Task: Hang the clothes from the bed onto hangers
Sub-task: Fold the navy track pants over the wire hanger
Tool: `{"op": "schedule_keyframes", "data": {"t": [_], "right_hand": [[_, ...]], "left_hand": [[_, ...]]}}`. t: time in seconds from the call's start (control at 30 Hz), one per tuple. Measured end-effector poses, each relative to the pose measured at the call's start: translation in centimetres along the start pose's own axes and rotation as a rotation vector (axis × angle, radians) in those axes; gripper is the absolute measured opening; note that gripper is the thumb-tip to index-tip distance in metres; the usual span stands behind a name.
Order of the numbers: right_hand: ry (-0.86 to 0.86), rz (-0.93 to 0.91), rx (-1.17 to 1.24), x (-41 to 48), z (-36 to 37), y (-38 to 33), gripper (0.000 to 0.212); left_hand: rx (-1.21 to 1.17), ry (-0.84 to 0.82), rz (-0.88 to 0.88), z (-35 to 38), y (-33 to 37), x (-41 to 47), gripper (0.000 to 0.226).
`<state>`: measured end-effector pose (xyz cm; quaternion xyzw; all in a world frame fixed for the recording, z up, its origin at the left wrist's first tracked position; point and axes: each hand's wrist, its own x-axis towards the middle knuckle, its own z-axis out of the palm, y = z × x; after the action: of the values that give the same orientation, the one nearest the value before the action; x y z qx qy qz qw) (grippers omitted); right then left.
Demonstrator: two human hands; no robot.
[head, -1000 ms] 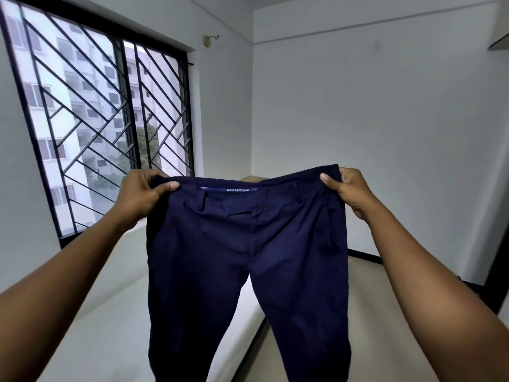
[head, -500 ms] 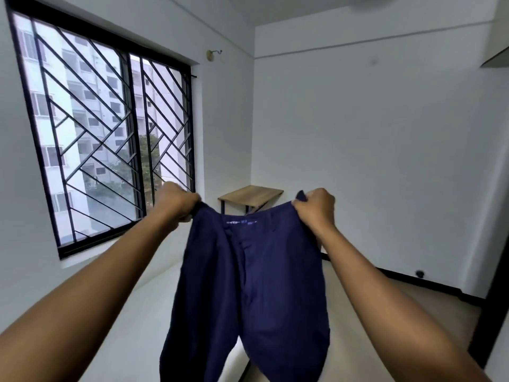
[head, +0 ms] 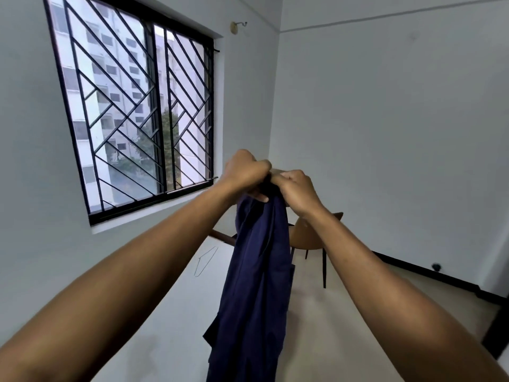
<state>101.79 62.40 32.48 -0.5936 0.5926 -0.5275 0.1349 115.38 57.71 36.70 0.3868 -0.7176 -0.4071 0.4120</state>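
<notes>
Navy blue trousers hang folded lengthwise in front of me, their legs dropping out of the bottom of the view. My left hand and my right hand are pressed together at chest height, both gripping the bunched waistband. A thin wire hanger lies flat on the white bed below and to the left of the trousers. The bed stretches along the window wall beneath my left arm.
A barred window fills the left wall. A small wooden table with dark legs stands at the far end of the bed, partly hidden by the trousers. Beige floor lies to the right, and a dark door edge at the far right.
My hands have come together from about a waistband's width apart, folding the trousers in half lengthwise. The view has tilted down and left, showing the bed and hanger.
</notes>
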Motion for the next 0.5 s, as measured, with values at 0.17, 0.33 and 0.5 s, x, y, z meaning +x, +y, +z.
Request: {"op": "schedule_keyframes", "data": {"t": [0.17,0.33,0.5], "right_hand": [[-0.204,0.035,0.095,-0.5,0.6,1.3,0.034],[-0.166,0.148,0.312,-0.2,1.9,2.5,0.027],[0.038,0.185,0.205,1.2,5.1,2.0,0.039]], "left_hand": [[-0.086,-0.218,-0.113,-2.2,-1.3,0.1,0.067],[-0.002,-0.213,0.0,-3.0,-3.5,-0.6,0.037],[0.353,0.039,0.233,-2.1,-4.8,-0.3,0.018]]}}
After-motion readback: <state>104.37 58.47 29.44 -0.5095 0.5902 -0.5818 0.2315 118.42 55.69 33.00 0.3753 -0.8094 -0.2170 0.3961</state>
